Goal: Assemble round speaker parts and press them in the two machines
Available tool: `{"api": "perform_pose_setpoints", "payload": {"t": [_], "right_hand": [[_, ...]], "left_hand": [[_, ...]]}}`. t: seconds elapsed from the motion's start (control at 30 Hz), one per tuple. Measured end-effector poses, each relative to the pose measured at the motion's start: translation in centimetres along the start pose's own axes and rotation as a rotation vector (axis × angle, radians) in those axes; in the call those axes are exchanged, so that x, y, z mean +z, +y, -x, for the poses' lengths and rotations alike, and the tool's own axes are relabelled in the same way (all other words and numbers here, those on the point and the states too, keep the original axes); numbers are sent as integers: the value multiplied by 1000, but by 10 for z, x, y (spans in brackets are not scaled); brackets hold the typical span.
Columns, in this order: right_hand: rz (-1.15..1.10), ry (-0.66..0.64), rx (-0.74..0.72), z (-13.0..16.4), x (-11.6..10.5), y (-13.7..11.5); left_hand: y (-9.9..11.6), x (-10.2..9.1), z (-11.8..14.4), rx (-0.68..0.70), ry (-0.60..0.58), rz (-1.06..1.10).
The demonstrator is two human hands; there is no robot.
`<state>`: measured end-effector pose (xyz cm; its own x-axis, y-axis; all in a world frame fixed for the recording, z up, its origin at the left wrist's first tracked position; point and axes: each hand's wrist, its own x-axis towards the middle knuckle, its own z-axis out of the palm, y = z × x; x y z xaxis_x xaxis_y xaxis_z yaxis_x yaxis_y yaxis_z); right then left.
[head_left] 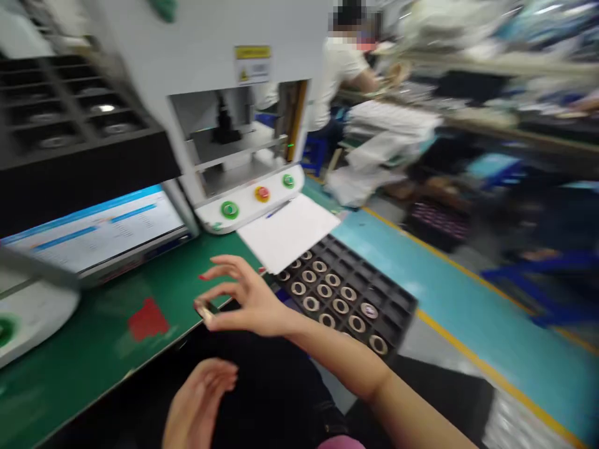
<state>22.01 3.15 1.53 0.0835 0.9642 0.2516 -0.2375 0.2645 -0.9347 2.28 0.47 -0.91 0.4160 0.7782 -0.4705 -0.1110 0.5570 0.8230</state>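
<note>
My right hand [248, 302] is over the front edge of the green bench, thumb and index finger pinching a small, blurred metal part [204, 308] that looks like a ring. Its other fingers are raised and spread. Lower down, in front of my lap, my left hand [199, 396] is loosely curved with nothing visible in it; motion softens its outline. To the right of my right hand lies a black compartment tray [393, 290]. Several round metal parts with dark centres [324, 290] sit in its compartments, and my right forearm crosses its near side.
A white press machine [210, 47] with green buttons [229, 209] and a red one stands behind the bench. White paper [290, 231] with a pen lies before it. At left are a screen [107, 231] and dark bins [56, 118]. A co-worker [344, 75] sits further back.
</note>
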Motion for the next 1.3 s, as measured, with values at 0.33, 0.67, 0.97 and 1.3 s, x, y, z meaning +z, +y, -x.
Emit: {"api": "perform_pose_setpoints", "payload": {"t": [0.33,0.67,0.97,1.3], "right_hand": [[-242,-41,0,78,51,9],[180,170,-192,86,49,-5],[258,-71,-117,82,29,-16],[210,-104,-80,83,23,-10]], "left_hand": [[7,31,28,146,29,314],[-1,19,45,612,216,-518],[14,11,46,847,94,-894],[10,10,45,853,61,-937]]}}
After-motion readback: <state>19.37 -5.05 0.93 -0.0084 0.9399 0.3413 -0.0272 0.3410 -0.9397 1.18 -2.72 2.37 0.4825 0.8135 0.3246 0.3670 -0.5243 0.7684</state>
